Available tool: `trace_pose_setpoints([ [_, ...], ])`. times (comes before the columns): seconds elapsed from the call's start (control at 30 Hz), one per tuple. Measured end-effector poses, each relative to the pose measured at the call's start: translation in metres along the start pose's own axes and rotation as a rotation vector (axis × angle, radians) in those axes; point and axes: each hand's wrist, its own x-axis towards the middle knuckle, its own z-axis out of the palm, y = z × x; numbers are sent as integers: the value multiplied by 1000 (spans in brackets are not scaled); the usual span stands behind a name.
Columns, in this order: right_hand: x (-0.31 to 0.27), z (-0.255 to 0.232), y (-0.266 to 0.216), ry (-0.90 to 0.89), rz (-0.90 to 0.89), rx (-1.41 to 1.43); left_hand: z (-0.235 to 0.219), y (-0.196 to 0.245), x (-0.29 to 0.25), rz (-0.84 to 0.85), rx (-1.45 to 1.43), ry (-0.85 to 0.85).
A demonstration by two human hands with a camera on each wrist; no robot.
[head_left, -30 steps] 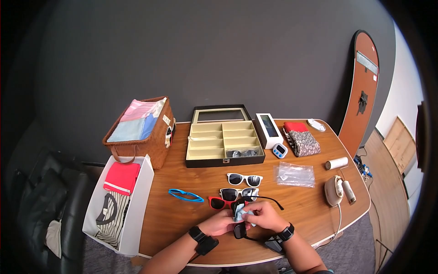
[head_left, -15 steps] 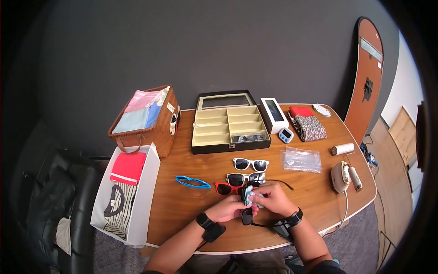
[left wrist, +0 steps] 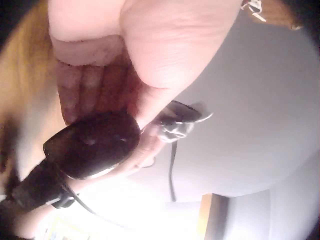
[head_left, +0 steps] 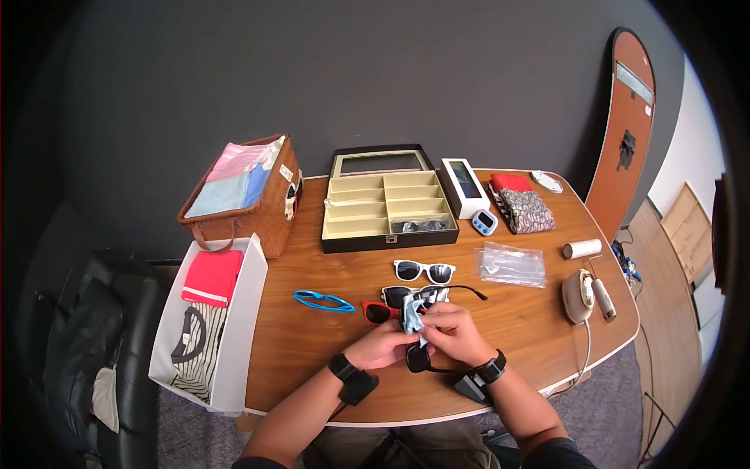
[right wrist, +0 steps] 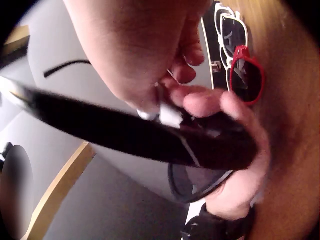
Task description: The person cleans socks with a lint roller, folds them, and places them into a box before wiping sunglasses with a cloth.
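Black sunglasses [head_left: 418, 358] are held between both hands over the near part of the table, one temple pointing to the right. The left hand [head_left: 384, 346] grips them around the frame. A light blue cloth [head_left: 412, 313] is pinched in the fingers of the right hand [head_left: 457, 334] and lies against one lens. In the right wrist view a dark temple [right wrist: 125, 131] crosses in front of the hands. Just beyond the hands lie red sunglasses [head_left: 376, 312] and two white-framed pairs, the farther one [head_left: 424, 272] fully visible.
Blue glasses [head_left: 323, 302] lie left of the hands. Behind stands an open compartment case [head_left: 389, 241], beside a white box [head_left: 466, 188] and timer [head_left: 484, 222]. Plastic bags [head_left: 511, 265], a steamer [head_left: 576, 297] and rollers are right; a basket [head_left: 273, 223] and white bin [head_left: 248, 332] are left.
The cloth has shifted in the fingers and now stands higher over the lens. Both hands remain on the black sunglasses. The head view has moved slightly.
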Motion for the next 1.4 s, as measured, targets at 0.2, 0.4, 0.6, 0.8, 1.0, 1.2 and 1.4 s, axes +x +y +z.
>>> trace_pose_setpoints([
  [0.2, 4, -21, 13, 121, -36, -189, -6, 8, -2, 52, 81, 36],
  [0.4, 6, -33, 19, 301, 275, 37, -14, 22, -2, 380, -22, 199],
  [0.6, 3, -1, 4, 125, 391, 431, -10, 21, 1, 541, 13, 304],
  [0.8, -3, 25, 7, 57, 185, -158, -4, 12, 9, 471, 360, 441],
  [1.0, -5, 32, -4, -121, 147, -432, -11, 5, 9, 427, 306, 531],
  [1.2, -7, 29, 5, -51, 101, -603, -13, 4, 7, 365, 337, 407],
  [1.4, -7, 27, 4, -40, 106, -604, -9, 2, 7, 331, 401, 347],
])
